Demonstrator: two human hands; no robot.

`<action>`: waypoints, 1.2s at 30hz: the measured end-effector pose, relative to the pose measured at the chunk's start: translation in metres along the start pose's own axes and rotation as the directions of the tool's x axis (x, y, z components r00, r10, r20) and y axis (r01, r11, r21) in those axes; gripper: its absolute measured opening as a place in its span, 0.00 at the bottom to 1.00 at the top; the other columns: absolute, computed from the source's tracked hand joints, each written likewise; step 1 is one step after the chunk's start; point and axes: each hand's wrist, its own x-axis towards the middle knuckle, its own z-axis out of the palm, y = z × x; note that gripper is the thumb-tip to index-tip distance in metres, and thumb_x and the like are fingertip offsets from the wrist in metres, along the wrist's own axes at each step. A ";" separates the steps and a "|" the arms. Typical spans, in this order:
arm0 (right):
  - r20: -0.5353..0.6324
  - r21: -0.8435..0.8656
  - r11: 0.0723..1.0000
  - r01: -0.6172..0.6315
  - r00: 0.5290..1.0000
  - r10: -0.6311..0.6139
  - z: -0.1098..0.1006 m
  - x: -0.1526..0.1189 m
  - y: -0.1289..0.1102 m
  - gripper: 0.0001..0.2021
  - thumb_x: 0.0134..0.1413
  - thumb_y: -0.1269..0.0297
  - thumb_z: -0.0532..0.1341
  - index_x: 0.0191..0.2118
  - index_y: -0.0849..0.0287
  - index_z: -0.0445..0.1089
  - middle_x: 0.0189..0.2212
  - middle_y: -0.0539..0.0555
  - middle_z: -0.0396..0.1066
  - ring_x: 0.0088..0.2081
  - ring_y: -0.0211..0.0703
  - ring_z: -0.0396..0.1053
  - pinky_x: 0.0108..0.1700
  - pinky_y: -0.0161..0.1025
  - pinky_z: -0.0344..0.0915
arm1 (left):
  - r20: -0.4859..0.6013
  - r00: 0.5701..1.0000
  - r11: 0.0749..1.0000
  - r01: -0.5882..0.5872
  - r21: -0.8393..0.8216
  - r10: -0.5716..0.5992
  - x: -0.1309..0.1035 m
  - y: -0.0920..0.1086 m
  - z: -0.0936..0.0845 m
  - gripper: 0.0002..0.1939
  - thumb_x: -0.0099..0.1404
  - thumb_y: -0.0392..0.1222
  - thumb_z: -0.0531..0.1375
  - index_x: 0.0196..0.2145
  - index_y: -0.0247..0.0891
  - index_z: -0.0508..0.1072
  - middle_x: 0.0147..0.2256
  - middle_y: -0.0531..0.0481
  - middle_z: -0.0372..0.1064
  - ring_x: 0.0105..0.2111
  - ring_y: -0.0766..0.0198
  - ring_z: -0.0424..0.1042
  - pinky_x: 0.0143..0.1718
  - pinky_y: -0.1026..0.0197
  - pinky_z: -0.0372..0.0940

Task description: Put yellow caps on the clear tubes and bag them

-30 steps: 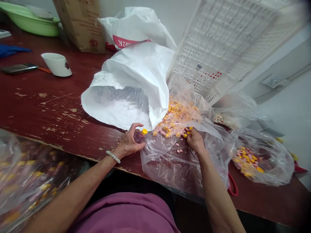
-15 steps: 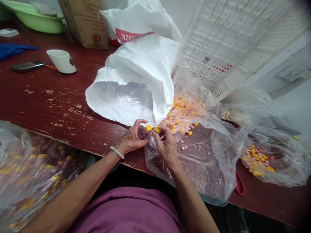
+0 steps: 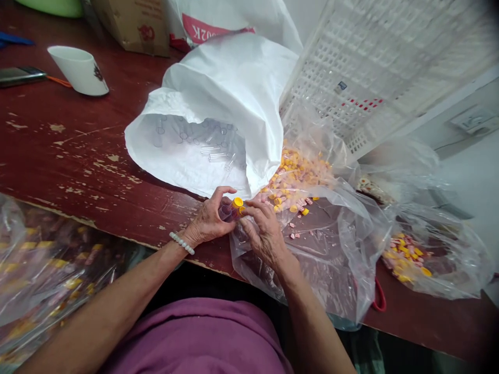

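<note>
Okay, just in front of the white sack [image 3: 230, 78], our left hand [image 3: 206, 221] grips clear tubes [image 3: 225, 212] with yellow caps [image 3: 238, 202]; our right hand [image 3: 267, 231] bends toward one cap, pinching or not, we can't tell. Behind the sack: red label [image 3: 190, 25], "K" legible.

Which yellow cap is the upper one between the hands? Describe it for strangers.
On the red table, find the open white sack. Before its mouth, the left hand holds clear tubes. The upper yellow cap there shows higher and farther from the right hand than the lower cap.
</note>
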 end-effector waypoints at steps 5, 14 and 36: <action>0.012 0.019 0.997 -0.071 0.997 0.070 -0.006 -0.015 -0.006 0.15 0.56 0.61 0.58 0.50 0.54 0.66 0.56 0.57 0.61 0.56 0.46 0.59 0.55 0.47 0.57 | -0.011 1.000 1.000 0.019 -0.011 -0.019 0.000 -0.002 0.000 0.31 0.48 0.34 0.63 0.50 0.40 0.57 0.30 0.54 0.67 0.27 0.69 0.69 0.29 0.67 0.65; -0.338 -0.148 0.796 -0.587 0.786 0.518 -0.067 -0.037 0.127 0.11 0.48 0.63 0.60 0.38 0.61 0.71 0.41 0.60 0.72 0.41 0.46 0.67 0.47 0.46 0.61 | -0.044 0.997 0.998 0.064 -0.006 -0.064 0.000 0.003 0.002 0.32 0.47 0.36 0.65 0.49 0.40 0.58 0.30 0.54 0.67 0.28 0.68 0.70 0.30 0.66 0.67; -0.266 0.075 0.996 -0.037 0.962 0.056 -0.017 0.004 -0.018 0.14 0.55 0.75 0.53 0.46 0.57 0.66 0.42 0.56 0.67 0.42 0.41 0.66 0.43 0.41 0.65 | -0.014 1.000 0.999 0.001 0.039 0.000 0.000 0.002 0.001 0.33 0.48 0.34 0.63 0.50 0.40 0.55 0.31 0.56 0.66 0.27 0.70 0.66 0.29 0.68 0.62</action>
